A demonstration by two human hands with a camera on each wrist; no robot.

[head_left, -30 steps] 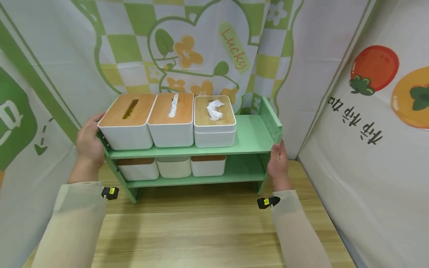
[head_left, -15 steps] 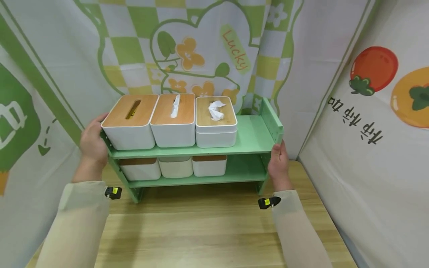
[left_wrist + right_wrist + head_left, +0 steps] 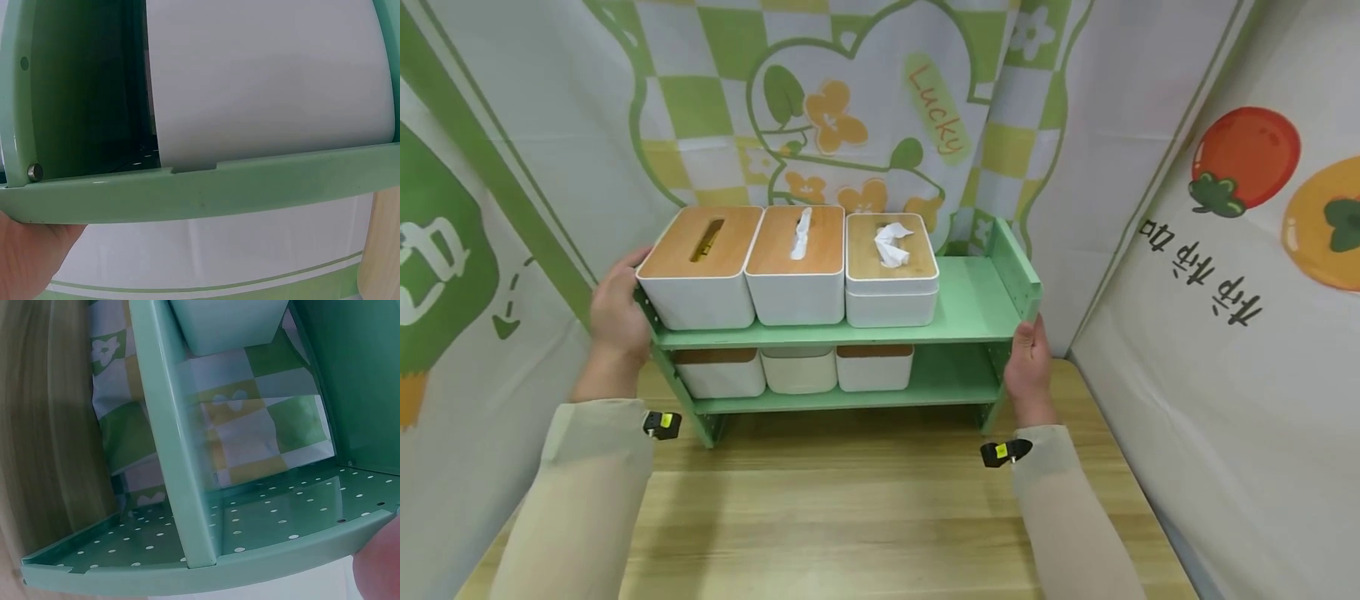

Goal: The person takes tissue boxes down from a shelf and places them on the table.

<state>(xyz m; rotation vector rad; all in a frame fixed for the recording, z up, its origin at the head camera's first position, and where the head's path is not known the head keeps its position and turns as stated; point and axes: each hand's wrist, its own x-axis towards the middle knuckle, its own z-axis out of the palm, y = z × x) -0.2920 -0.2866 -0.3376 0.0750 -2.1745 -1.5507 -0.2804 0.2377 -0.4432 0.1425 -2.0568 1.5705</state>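
Note:
A green two-tier desktop shelf stands on the wooden table. My left hand holds its left side panel from outside, fingers reaching back. In the left wrist view, part of that hand shows below the panel's edge. My right hand grips the right side panel, its thumb near the front edge. Its fingers are mostly hidden. On the upper tier sit three white tissue boxes with wood-look lids: a left one, a middle one and a right one. White tissue pokes out of the latter two.
Three lower boxes stand on the bottom tier: a white one, a cream one and another white one. A patterned curtain hangs behind, and printed cloth walls flank the wooden table.
The whole scene shifts slightly to the right in the head view. Both hands stay at the shelf's sides, and the boxes keep their places on it.

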